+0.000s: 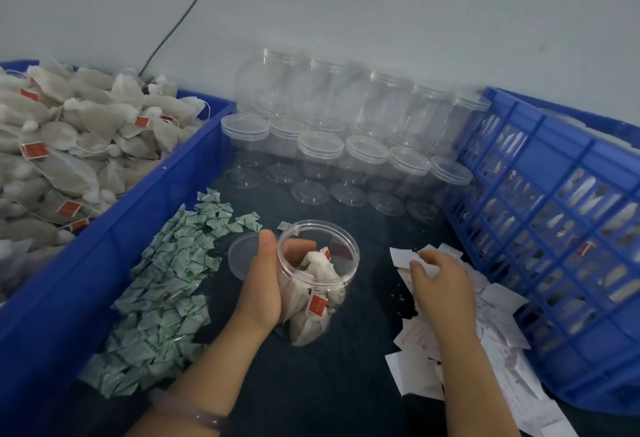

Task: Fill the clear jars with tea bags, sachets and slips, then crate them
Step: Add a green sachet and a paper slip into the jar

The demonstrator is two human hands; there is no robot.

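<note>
A dark surface (346, 384) runs up to a pale wall (381, 3), and a thin cable (183, 14) hangs down it at the upper left. A blue bin (114, 256) on the left is heaped with tea bags (69, 145) carrying red tags. Beside it, green-and-white sachets (162, 291) are strewn on the surface. At centre the left hand (263, 284) grips a tilted open jar (341, 272) part-filled with tea bags, and its lid (242, 256) lies just behind. Empty capped jars (346, 125) are stacked against the wall. The right hand (440, 284) has its fingers bent over the white slips (485, 332) and seems to pinch one. A blue crate (554, 298) on the right holds pale shapes, probably filled jars.
</note>
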